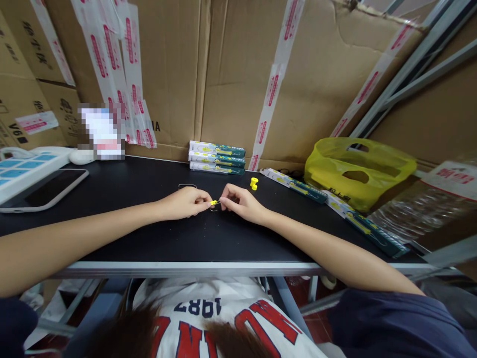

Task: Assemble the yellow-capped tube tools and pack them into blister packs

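Observation:
Between finger and thumb, my left hand (187, 203) pinches a small yellow piece (213, 203) above the middle of the black table. My right hand (240, 203) is just to its right, its fingertips closed on a thin metal wire (219, 202) that meets the yellow piece. A bent wire end shows just below the piece. Behind my left hand lies a thin metal wire frame (187, 186), partly hidden by the hand. Yellow spool-shaped parts (254, 183) stand behind my right hand.
Three slim boxes (217, 157) are stacked at the back against cardboard. More slim boxes (294, 186) lie at the right, beside a yellow plastic bag (357, 171) and clear packaging (421, 204). A phone (54, 189) and a white tray with blue squares (28, 166) lie at the left.

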The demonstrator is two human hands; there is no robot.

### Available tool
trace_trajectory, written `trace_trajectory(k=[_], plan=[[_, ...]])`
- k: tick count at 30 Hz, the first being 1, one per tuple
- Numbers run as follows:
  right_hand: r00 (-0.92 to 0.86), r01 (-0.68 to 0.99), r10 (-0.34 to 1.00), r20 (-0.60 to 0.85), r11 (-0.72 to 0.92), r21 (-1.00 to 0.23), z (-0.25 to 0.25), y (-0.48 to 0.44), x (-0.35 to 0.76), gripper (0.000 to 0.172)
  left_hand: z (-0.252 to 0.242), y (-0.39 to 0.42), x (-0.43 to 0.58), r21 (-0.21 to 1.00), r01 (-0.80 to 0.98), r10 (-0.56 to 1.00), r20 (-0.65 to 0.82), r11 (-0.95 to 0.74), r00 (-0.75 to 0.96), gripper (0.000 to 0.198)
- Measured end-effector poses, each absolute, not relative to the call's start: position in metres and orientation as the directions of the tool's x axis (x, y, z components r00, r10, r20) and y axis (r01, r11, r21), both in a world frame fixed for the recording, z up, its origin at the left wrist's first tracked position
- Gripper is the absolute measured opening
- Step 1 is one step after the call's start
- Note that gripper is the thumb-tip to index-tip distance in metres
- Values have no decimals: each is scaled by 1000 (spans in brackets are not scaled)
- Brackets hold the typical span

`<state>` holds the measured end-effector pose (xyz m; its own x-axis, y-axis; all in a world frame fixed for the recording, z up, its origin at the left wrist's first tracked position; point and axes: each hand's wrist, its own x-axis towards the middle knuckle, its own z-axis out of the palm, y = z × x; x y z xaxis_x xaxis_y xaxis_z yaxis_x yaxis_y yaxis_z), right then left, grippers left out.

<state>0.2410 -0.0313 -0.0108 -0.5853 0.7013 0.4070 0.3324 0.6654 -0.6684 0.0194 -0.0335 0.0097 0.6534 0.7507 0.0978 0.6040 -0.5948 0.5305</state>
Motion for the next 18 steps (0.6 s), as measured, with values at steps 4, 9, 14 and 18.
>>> trace_trajectory(k=[4, 9, 14, 18], plan=[[-585, 343, 697, 415, 676, -652, -9, -34, 239, 30, 9, -30, 19, 733, 553, 749, -91, -396, 657, 31], [-596, 333, 683, 421, 688, -644, -9, -34, 239, 30, 9, -30, 18, 857, 442, 655, -177, -264, 734, 28], [-636, 340, 650, 416, 720, -605, -13, -33, 239, 22, 11, -36, 20, 837, 453, 660, -156, -307, 735, 20], [-636, 373, 640, 431, 744, -555, -17, -32, 238, 17, 11, -38, 21, 755, 515, 701, -105, -406, 706, 20]])
